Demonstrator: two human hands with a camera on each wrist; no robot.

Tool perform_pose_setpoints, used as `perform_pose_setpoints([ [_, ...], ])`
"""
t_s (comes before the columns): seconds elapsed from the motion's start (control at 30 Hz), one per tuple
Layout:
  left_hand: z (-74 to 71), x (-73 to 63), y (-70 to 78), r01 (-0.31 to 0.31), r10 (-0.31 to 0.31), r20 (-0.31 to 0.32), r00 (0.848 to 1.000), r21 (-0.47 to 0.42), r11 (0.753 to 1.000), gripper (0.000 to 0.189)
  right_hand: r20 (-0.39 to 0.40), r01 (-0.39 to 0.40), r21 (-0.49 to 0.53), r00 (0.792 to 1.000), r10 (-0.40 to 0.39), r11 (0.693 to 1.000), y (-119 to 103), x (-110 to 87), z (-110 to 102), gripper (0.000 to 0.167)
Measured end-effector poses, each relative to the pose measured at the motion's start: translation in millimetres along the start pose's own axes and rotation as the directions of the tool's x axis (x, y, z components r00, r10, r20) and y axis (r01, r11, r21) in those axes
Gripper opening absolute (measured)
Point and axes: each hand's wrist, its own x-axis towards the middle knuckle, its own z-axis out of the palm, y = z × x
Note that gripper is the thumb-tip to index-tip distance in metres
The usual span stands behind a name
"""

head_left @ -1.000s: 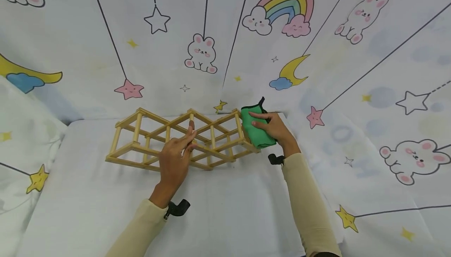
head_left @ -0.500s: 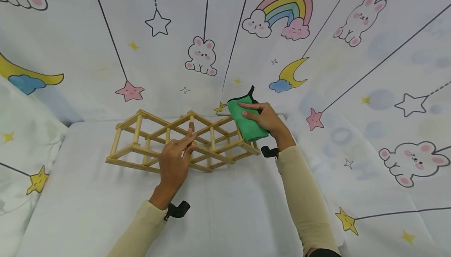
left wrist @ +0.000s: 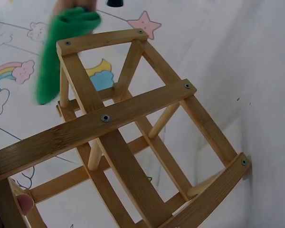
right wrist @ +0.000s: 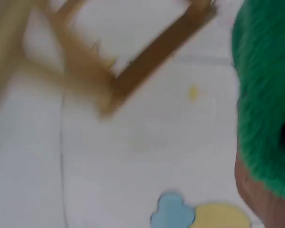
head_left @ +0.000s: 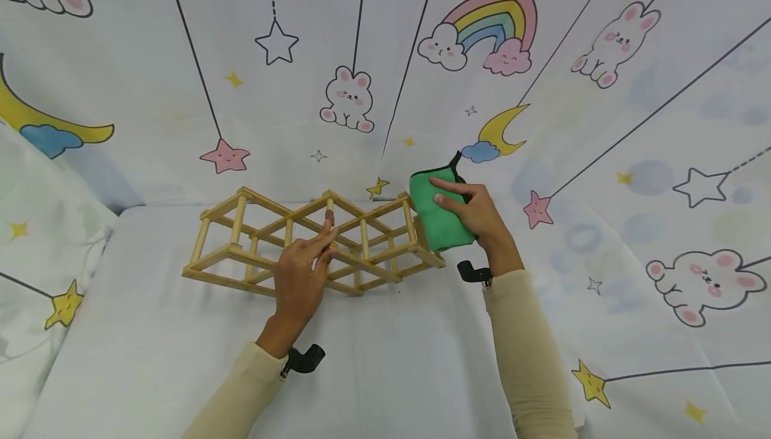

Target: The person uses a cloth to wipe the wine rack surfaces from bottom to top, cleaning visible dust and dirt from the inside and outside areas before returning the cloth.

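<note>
A folding wooden lattice rack (head_left: 231,250), made of slats and round dowels, stands near the back of the white surface. My left hand (head_left: 298,272) grips its front middle. In the left wrist view, fingertips (left wrist: 24,203) show beside a slat at the left edge. My right hand (head_left: 478,215) holds a folded green cloth (head_left: 442,215) with black edging and a loop, at the rack's right end. In the right wrist view the fuzzy cloth (right wrist: 266,95) hides most of the hand. Whether cloth and wood touch, I cannot tell.
A white cloth backdrop (head_left: 181,104) printed with bunnies, stars and a rainbow (head_left: 494,14) rises behind the rack and along both sides. White covering (head_left: 391,359) lies in front of the rack. Each wrist wears a small black camera (head_left: 306,359).
My right hand moved the green cloth left over the rack's right end, then back right to its outer side. My left hand and the rack stayed in place.
</note>
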Motion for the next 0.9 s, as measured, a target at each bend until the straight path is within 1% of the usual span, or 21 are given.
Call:
perform_pose_setpoints([
  [0.03,-0.2,0.1,0.2,-0.002,0.002,0.0,1.0,0.001,1.0,0.042,0.052,0.034,0.049,0.998,-0.036,0.998,-5.7,-1.7,5.2,0.047],
  [0.07,-0.4,0.3,0.3,-0.004,0.004,0.001,1.0,0.003,1.0,0.042,0.107,0.067,0.043,0.992,-0.071,0.997,-10.9,-2.3,9.9,0.047],
  [0.13,-0.7,0.8,0.6,-0.006,0.006,-0.001,1.0,0.008,1.0,0.042,0.189,0.116,-0.039,0.976,-0.106,0.993,-19.5,-1.1,16.5,0.043],
  [0.17,-0.6,1.0,0.4,-0.007,0.007,-0.002,1.0,0.011,1.0,0.042,0.204,0.136,-0.103,0.972,-0.113,0.985,-22.5,0.3,18.1,0.04],
  [0.2,-0.5,1.2,0.4,-0.005,0.005,-0.002,1.0,0.012,1.0,0.041,0.199,0.154,-0.172,0.973,-0.118,0.973,-24.6,2.3,18.4,0.038],
  [0.27,0.0,1.0,-0.4,0.0,0.0,-0.001,1.0,0.007,1.0,0.042,0.13,0.167,-0.294,0.982,-0.134,0.941,-27.8,5.8,16.2,0.034],
  [0.33,0.4,0.4,-0.9,0.003,-0.003,-0.001,1.0,0.003,1.0,0.042,0.053,0.135,-0.323,0.991,-0.124,0.937,-30.3,6.9,11.9,0.033],
  [0.37,0.7,-0.1,-1.4,0.005,-0.005,0.0,1.0,0.002,1.0,0.043,0.048,0.127,-0.311,0.992,-0.117,0.942,-31.1,7.3,9.9,0.034],
  [0.4,0.8,-0.5,-1.6,0.007,-0.007,0.001,1.0,0.0,1.0,0.043,0.077,0.131,-0.296,0.991,-0.113,0.946,-32.1,7.5,8.5,0.035],
  [0.43,0.8,-0.9,-1.9,0.007,-0.007,0.002,1.0,-0.001,1.0,0.043,0.134,0.138,-0.269,0.986,-0.105,0.953,-32.2,8.0,7.6,0.036],
  [0.5,0.8,-1.4,-2.4,0.003,-0.003,0.0,1.0,0.001,1.0,0.043,0.263,0.148,-0.232,0.961,-0.085,0.961,-32.7,8.6,7.7,0.039],
  [0.53,0.6,-1.5,-2.5,0.001,-0.001,-0.002,1.0,0.003,1.0,0.043,0.299,0.158,-0.231,0.951,-0.084,0.96,-33.0,9.5,8.2,0.039],
  [0.57,0.7,-1.5,-2.7,0.0,0.0,-0.004,1.0,0.003,1.0,0.043,0.297,0.184,-0.267,0.949,-0.101,0.946,-32.4,10.9,9.0,0.038],
  [0.6,0.5,-1.2,-2.3,0.001,-0.001,-0.006,1.0,0.003,1.0,0.043,0.264,0.211,-0.321,0.956,-0.127,0.923,-32.9,11.7,9.9,0.037],
  [0.63,0.8,-1.2,-2.4,0.0,0.0,-0.009,1.0,0.005,1.0,0.043,0.193,0.223,-0.385,0.968,-0.158,0.895,-33.3,12.3,10.5,0.035],
  [0.67,1.0,-1.1,-1.9,0.001,-0.001,-0.011,1.0,0.004,1.0,0.043,0.098,0.216,-0.447,0.976,-0.193,0.868,-34.7,12.4,11.2,0.035],
  [0.7,1.1,-1.1,-1.2,0.003,-0.003,-0.014,1.0,0.002,1.0,0.043,-0.001,0.192,-0.481,0.976,-0.219,0.855,-36.8,12.1,11.7,0.033],
  [0.77,1.8,-1.3,0.4,0.009,-0.009,-0.018,1.0,-0.004,1.0,0.044,-0.143,0.151,-0.489,0.958,-0.25,0.859,-42.6,9.1,13.8,0.033],
  [0.8,2.4,-1.4,1.4,0.008,-0.008,-0.02,1.0,-0.001,1.0,0.044,-0.171,0.154,-0.464,0.951,-0.259,0.873,-46.8,6.5,16.2,0.034],
  [0.83,3.3,-1.6,2.0,0.006,-0.006,-0.025,1.0,0.005,1.0,0.044,-0.177,0.163,-0.429,0.949,-0.26,0.889,-51.1,3.8,19.2,0.035],
  [0.9,5.1,-1.8,3.8,0.006,-0.005,-0.038,0.999,0.017,1.0,0.044,-0.135,0.211,-0.341,0.953,-0.27,0.916,-60.9,-0.9,28.6,0.037],
])
